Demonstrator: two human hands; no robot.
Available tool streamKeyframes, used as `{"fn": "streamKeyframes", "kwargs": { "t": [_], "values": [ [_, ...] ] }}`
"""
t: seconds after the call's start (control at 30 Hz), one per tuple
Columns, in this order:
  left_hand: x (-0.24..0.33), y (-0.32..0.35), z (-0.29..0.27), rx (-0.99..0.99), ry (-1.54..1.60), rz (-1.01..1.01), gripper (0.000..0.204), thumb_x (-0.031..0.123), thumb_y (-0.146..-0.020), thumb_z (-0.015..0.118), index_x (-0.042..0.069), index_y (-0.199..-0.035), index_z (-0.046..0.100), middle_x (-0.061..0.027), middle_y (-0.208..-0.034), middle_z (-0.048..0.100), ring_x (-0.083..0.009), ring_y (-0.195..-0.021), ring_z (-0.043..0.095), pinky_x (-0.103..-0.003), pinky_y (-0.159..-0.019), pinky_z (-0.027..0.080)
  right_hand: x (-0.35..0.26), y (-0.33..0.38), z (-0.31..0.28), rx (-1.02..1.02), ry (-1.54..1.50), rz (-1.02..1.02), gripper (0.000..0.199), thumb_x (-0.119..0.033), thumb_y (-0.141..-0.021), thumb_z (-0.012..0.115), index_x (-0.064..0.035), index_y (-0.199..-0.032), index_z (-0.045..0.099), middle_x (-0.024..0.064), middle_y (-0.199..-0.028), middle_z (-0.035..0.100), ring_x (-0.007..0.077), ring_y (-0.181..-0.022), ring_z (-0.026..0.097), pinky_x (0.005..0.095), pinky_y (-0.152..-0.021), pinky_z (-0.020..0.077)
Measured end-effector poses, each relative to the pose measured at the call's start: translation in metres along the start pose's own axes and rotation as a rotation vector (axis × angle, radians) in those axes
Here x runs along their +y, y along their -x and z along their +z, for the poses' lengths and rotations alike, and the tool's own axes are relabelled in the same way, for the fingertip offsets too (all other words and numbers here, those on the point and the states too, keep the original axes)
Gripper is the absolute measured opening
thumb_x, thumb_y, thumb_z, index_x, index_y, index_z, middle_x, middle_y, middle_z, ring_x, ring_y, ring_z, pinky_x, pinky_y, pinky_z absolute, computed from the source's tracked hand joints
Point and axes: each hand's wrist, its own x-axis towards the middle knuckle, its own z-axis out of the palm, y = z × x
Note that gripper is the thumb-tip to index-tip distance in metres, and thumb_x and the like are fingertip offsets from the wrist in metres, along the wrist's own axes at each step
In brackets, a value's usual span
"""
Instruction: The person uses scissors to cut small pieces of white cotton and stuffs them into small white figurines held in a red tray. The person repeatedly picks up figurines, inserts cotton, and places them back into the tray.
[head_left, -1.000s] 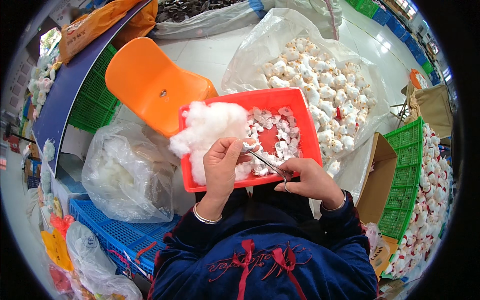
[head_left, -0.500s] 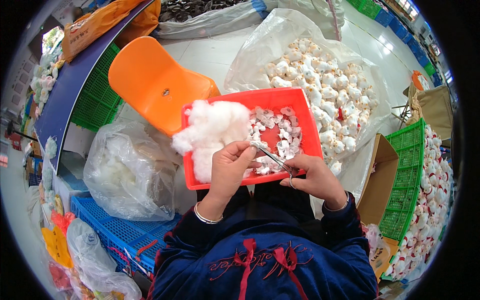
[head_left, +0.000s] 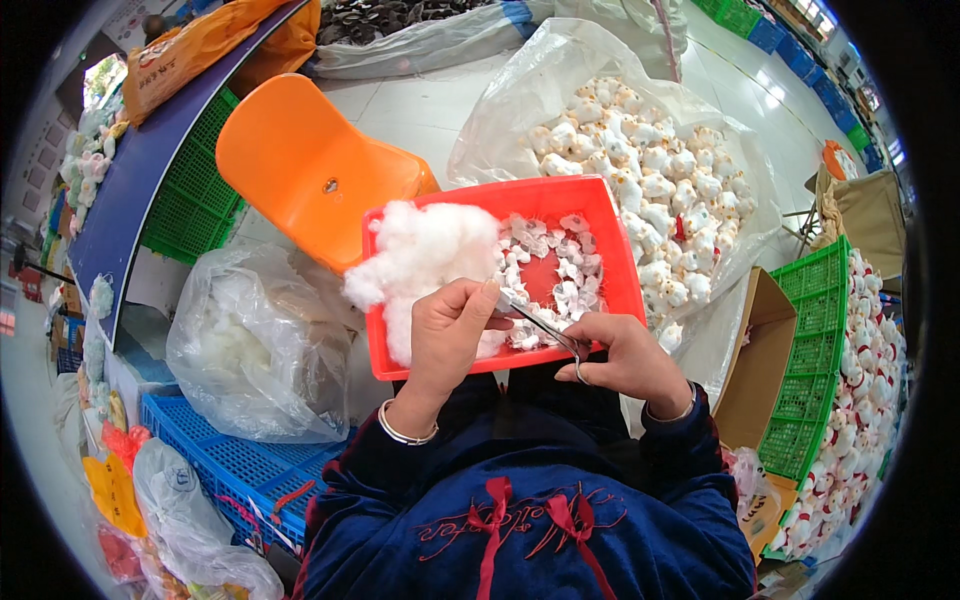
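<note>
My left hand (head_left: 447, 325) is closed in a pinch on a small white fabric piece (head_left: 505, 303), mostly hidden by the fingers. In my right hand (head_left: 622, 355) are slim metal forceps (head_left: 546, 327) with scissor-like finger rings. Their tips point left and meet the small piece at my left fingertips. Both hands hover over the near side of a red plastic tray (head_left: 622, 240) in front of my body. A fluffy heap of white stuffing (head_left: 440, 245) fills the tray's left part. Several small white fabric pieces (head_left: 568, 265) lie in its right part.
An orange chair (head_left: 320, 170) stands beyond the tray to the left. A clear bag (head_left: 255, 350) of stuffing rests near a blue crate (head_left: 200, 430). Behind the tray, a large plastic bag holds white stuffed pieces (head_left: 650, 185). Right are a cardboard box (head_left: 762, 360) and green crate (head_left: 808, 350).
My left hand has shifted slightly left and turned a little at the fingertips. The forceps and my right hand have moved slightly left with it. The tray stays in place.
</note>
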Motion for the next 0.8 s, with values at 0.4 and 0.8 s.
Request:
{"fn": "streamKeyframes", "kwargs": {
  "t": [0.4,0.8],
  "values": [
    [0.007,-0.003,-0.003,0.018,-0.004,0.114,0.011,0.008,-0.101,0.069,-0.001,-0.107,0.07,-0.0037,-0.089,0.071,-0.008,-0.073,0.067,-0.022,-0.067,0.057,0.009,-0.001,0.008,-0.043,-0.048,-0.051,0.044,-0.021,-0.076,0.092,0.0005,-0.106,0.067,0.0066,-0.084,0.065,0.0166,-0.079,0.062,0.0319,-0.073,0.0516],
    [0.012,-0.002,-0.001,-0.044,-0.173,0.271,0.006,0.002,-0.101,0.066,-0.001,-0.106,0.064,-0.0073,-0.095,0.071,-0.0118,-0.078,0.069,-0.025,-0.07,0.059,0.008,-0.001,0.005,-0.046,-0.044,-0.051,0.053,-0.026,-0.073,0.094,0.002,-0.11,0.067,0.0069,-0.087,0.064,0.0174,-0.082,0.062,0.0324,-0.076,0.0511]
  ]
}}
